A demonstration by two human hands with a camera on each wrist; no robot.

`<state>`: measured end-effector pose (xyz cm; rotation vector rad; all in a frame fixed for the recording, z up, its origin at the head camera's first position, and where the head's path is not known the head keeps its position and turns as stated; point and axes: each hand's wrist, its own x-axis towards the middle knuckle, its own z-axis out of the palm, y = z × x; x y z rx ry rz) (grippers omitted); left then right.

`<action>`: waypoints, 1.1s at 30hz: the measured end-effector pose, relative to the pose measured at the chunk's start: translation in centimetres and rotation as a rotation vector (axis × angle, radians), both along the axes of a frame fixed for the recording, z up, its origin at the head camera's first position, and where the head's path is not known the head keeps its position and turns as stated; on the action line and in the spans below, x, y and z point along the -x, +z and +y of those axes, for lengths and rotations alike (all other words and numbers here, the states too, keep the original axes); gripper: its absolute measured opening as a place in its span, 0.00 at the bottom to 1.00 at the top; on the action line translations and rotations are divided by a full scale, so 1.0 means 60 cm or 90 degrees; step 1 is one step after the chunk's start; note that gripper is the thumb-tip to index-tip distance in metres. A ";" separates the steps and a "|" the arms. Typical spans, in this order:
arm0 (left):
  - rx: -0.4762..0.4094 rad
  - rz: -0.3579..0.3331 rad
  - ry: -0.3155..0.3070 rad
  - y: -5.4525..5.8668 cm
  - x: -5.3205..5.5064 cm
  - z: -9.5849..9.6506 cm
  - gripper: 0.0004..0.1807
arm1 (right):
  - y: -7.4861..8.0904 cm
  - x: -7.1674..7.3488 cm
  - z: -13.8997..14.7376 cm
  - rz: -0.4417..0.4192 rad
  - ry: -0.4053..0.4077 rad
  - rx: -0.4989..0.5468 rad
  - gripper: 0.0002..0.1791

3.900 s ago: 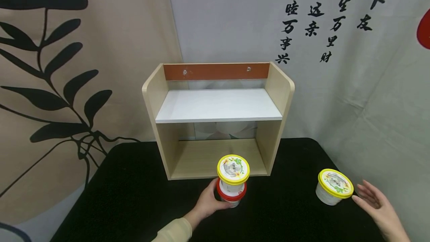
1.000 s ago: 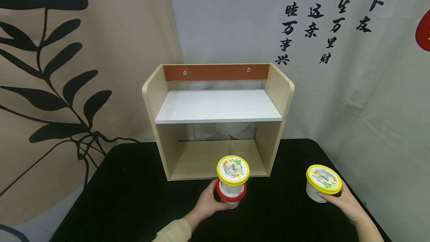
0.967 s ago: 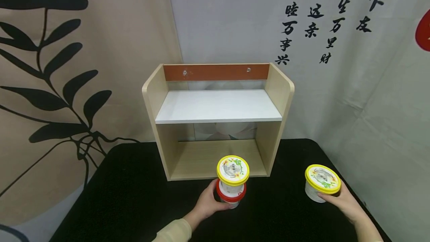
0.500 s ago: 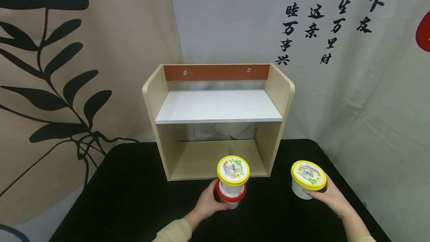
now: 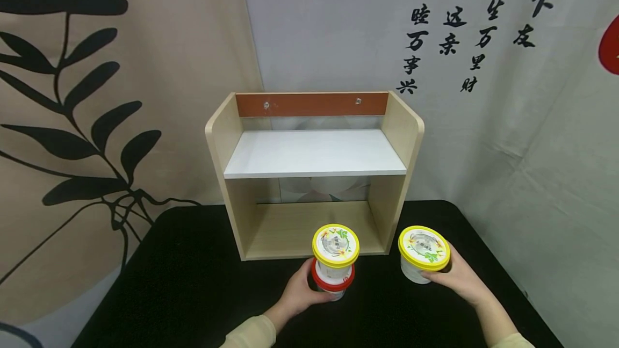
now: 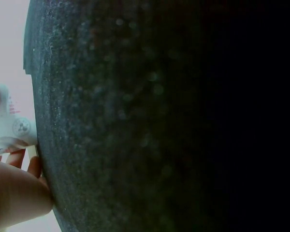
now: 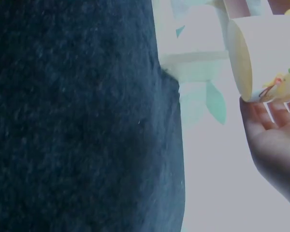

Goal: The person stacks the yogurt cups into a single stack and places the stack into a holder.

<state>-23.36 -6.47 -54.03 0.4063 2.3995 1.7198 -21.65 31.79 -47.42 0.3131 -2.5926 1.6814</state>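
In the head view my left hand (image 5: 301, 291) grips the red-lidded tub (image 5: 333, 285) low on its side, on the black table. Stacked on top of that is a white tub with a yellow lid (image 5: 336, 245). My right hand (image 5: 458, 279) holds another yellow-lidded tub (image 5: 423, 249), thumb in front, to the right of the stack and apart from it. The right wrist view shows this held tub's underside raised off the table, with the fingers (image 7: 280, 113) curled at its side. At the left edge of the left wrist view, a white tub (image 6: 12, 126) shows partly beside my fingers.
A two-level wooden shelf unit (image 5: 314, 173) with a white middle board stands behind the stack, its lower front edge close to the tubs. Black cloth covers the table (image 5: 193, 283). Printed curtains (image 5: 329, 26) hang behind and at the sides.
My right hand first reached the yellow-lidded tub at the right, then gripped it and carried it left toward the stack. The left hand and the stacked tubs have stayed in place.
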 end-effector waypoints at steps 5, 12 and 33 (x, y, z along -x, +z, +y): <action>0.000 -0.004 0.003 0.000 -0.001 0.000 0.50 | 0.010 0.001 -0.016 0.012 0.023 0.013 0.49; -0.005 -0.003 0.004 0.000 -0.001 0.000 0.50 | 0.024 0.003 -0.038 0.032 0.048 0.020 0.48; -0.004 -0.002 0.005 -0.003 0.000 0.001 0.50 | 0.074 0.034 -0.093 0.100 0.105 0.028 0.47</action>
